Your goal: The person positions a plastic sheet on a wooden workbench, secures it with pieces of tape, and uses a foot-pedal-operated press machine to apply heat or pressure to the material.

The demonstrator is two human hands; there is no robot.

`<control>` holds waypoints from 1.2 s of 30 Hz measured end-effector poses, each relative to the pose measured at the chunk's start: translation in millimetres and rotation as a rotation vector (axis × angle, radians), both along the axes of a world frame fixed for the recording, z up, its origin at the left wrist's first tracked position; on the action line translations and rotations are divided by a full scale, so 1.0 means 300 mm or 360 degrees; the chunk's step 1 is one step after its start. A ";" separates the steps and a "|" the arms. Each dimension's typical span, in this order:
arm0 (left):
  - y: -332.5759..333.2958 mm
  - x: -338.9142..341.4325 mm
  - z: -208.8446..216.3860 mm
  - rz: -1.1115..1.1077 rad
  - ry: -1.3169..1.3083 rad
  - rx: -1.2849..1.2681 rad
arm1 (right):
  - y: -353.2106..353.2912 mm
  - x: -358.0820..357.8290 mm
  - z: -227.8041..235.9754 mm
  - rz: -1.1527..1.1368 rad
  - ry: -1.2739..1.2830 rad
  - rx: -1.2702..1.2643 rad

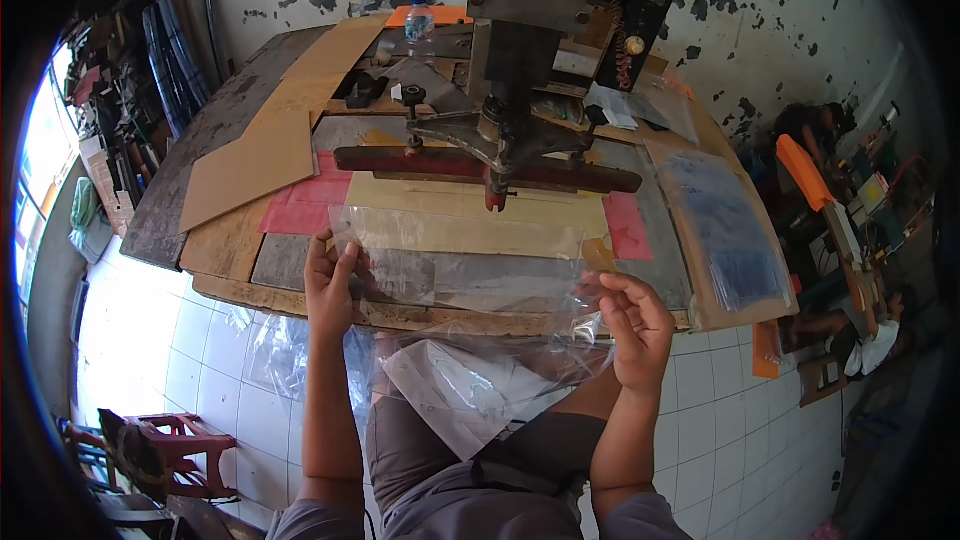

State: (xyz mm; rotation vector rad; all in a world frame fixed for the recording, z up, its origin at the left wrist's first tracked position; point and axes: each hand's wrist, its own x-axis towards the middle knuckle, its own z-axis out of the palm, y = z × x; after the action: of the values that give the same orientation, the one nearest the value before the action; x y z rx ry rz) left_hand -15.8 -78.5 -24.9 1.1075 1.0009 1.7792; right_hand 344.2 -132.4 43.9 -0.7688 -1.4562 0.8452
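1. Far L: red stool (190, 445) on tiled floor (195, 340).
2. Cardboard (255, 165) on table (215, 258), L side.
3. L hand (330, 275) closed, pinching clear sheet (470, 285) at its L end, thumb vs. fingers.
4. Sheet spans btwn hands, over table's front part, nearer the person than the press (490, 155). More clear plastic (450, 390) on lap below.
5. R hand (632, 325) at sheet's R end, fingers curled; can't tell if gripping.
6. Bluish plastic stack (722, 225) on table, R side.
7. Far R: co-worker (815, 125), nr orange panel (803, 172).
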 end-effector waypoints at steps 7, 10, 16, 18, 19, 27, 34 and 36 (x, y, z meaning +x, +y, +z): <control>0.007 0.017 0.000 -0.0020 0.0151 -0.0061 | 0.053 0.019 0.035 -0.0334 -0.0632 0.0051; 0.020 0.051 0.000 0.0109 0.0486 -0.0025 | 0.119 0.049 0.026 -0.0466 -0.1100 -0.0020; 0.068 0.045 0.129 0.0095 0.1466 -0.0372 | 0.297 0.121 -0.031 -0.0257 -0.1660 -0.0247; 0.128 0.017 0.118 -0.0041 0.1774 -0.0284 | 0.347 0.117 -0.020 -0.0164 -0.1929 -0.0418; 0.152 0.009 0.116 -0.0038 0.1780 -0.0284 | 0.371 0.115 -0.022 -0.0162 -0.1922 -0.0416; 0.281 0.029 0.099 -0.0089 0.1935 -0.0183 | 0.504 0.184 -0.084 -0.0186 -0.1981 -0.0306; 0.307 0.061 0.096 -0.0033 0.2014 -0.0155 | 0.547 0.228 -0.142 -0.0142 -0.1751 -0.0187; 0.309 0.071 0.100 -0.0047 0.2058 -0.0171 | 0.547 0.233 -0.132 -0.0110 -0.1668 -0.0250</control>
State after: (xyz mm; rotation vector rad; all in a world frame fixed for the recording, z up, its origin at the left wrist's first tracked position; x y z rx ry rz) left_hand 5.6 14.3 5.2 2.2240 1.7150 0.7969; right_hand 414.1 31.6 4.3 -1.4999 -2.2587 0.4941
